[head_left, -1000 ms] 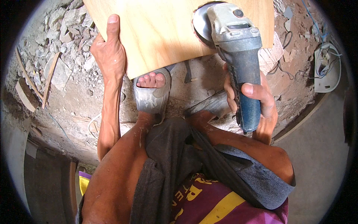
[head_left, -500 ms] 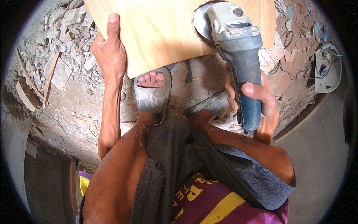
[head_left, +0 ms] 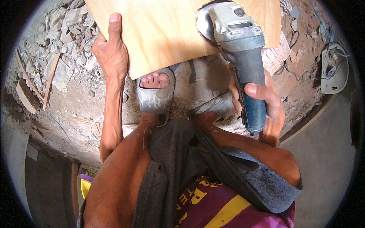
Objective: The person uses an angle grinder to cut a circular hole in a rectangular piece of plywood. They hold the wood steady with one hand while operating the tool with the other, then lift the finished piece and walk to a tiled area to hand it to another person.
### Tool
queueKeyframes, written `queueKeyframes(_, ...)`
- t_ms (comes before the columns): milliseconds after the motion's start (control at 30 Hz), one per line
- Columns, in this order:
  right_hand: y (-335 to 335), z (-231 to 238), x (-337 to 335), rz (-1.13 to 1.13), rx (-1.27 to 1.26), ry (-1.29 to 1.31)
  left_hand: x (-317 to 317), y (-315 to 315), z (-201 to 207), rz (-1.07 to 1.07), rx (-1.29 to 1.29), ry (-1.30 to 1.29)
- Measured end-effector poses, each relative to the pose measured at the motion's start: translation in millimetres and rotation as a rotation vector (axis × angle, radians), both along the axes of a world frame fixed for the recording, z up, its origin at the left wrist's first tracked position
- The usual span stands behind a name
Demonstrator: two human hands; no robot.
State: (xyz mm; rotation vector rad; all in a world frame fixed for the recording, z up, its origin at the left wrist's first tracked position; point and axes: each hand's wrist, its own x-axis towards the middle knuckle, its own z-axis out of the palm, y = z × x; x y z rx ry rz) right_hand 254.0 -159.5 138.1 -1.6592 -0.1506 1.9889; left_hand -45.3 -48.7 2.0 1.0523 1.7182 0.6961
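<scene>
A sheet of light plywood (head_left: 159, 34) lies across the top of the view, its near edge over my feet. My left hand (head_left: 112, 55) grips its left edge, thumb on the upper face and the other fingers hidden beneath. My right hand (head_left: 268, 98) is wrapped round the blue-black handle of an angle grinder (head_left: 243, 60), whose grey head points away from me. The grinder's disc (head_left: 205, 23) is at a dark-edged gap in the sheet, right of its middle. Whether the disc touches the wood there I cannot tell.
Broken stones (head_left: 61, 34) lie at the far left, with thin wood strips (head_left: 52, 79) nearer. My sandalled foot (head_left: 154, 91) is just under the sheet's near edge. At right are a dark cable (head_left: 294, 76), a white plastic casing (head_left: 334, 72) and a concrete ledge (head_left: 319, 152).
The grinder and my right hand have shifted very slightly to the left. My left hand and the plywood have barely moved.
</scene>
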Motion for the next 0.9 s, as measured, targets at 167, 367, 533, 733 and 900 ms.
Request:
queueKeyframes(167, 0.0, 0.8, -0.2, 0.019, -0.014, -0.009, 1.7, 0.9, 1.8, -0.003, 0.028, 0.008)
queueKeyframes(367, 4.2, 2.2, -3.6, 0.051, -0.027, -0.071, 3.4, 2.1, 2.1, 0.011, 0.01, -0.015)
queueKeyframes(533, 2.6, 3.9, -4.3, 0.007, -0.014, -0.045, 4.1, 2.4, 2.6, 0.028, 0.0, -0.022)
queueKeyframes(733, 1.5, 2.0, -2.0, 0.032, -0.025, -0.051, 4.0, 2.7, 6.2, -0.004, -0.034, 0.01)
queueKeyframes(900, -1.4, 2.2, -3.2, 0.017, -0.035, -0.041, 2.8, 2.5, 7.3, -0.006, -0.022, 0.046)
